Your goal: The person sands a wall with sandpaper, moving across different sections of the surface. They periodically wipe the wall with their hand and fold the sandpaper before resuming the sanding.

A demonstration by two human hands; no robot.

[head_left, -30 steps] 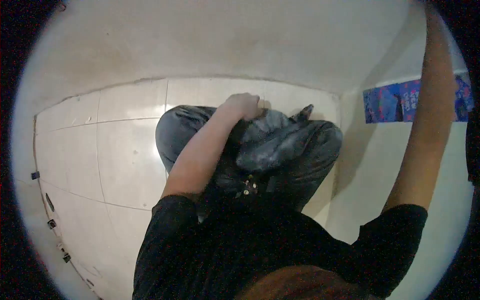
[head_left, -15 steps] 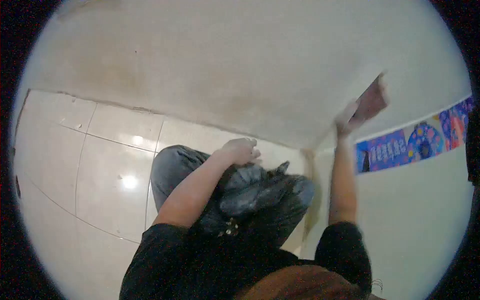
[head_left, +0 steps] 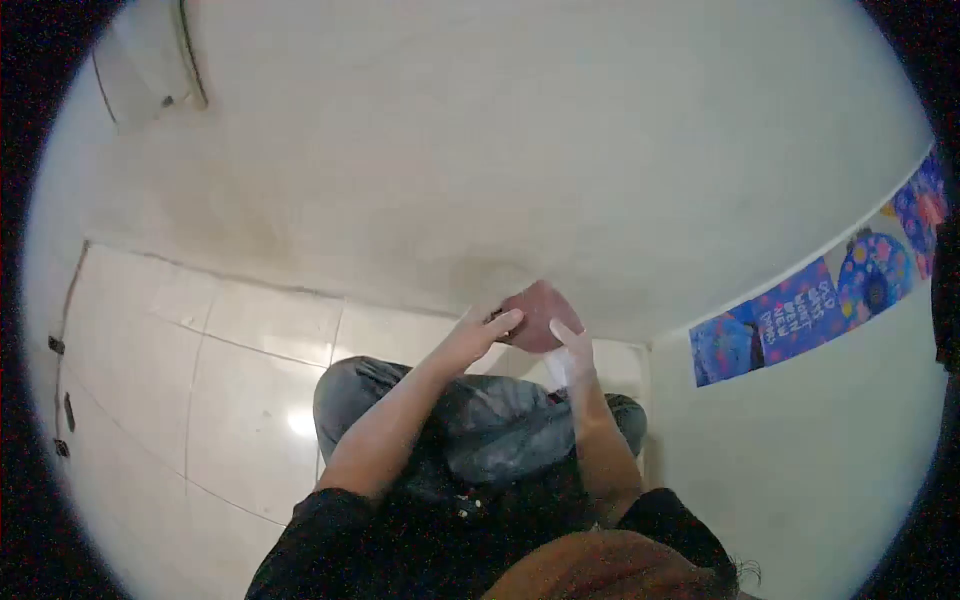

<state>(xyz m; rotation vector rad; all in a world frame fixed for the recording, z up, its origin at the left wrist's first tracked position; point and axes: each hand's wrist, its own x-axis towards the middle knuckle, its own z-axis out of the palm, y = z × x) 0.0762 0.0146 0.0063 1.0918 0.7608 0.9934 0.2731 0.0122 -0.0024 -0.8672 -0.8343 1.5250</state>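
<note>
A reddish-brown sheet of sandpaper [head_left: 540, 312] is held between both hands, above my lap and in front of the pale wall [head_left: 400, 190]. My left hand [head_left: 482, 335] grips its left edge, the thumb lying on top. On the opposite side my right hand [head_left: 572, 355] pinches the lower right edge, its thumb on the face and the other fingers largely hidden. Whitish dust seems to coat the right hand. Below are my crossed legs in dark jeans [head_left: 500, 440], smeared with white.
Tiled floor [head_left: 250, 400] stretches to the left, with small dark fittings [head_left: 57, 345] along its far left edge. Close on my right stands another wall [head_left: 780, 460], carrying a strip of colourful posters [head_left: 790, 312]. The two walls meet in a corner.
My right hand has come down from the right-hand wall with the sandpaper to above my lap. My left hand, empty before, has moved up and taken its other edge. The view has shifted slightly.
</note>
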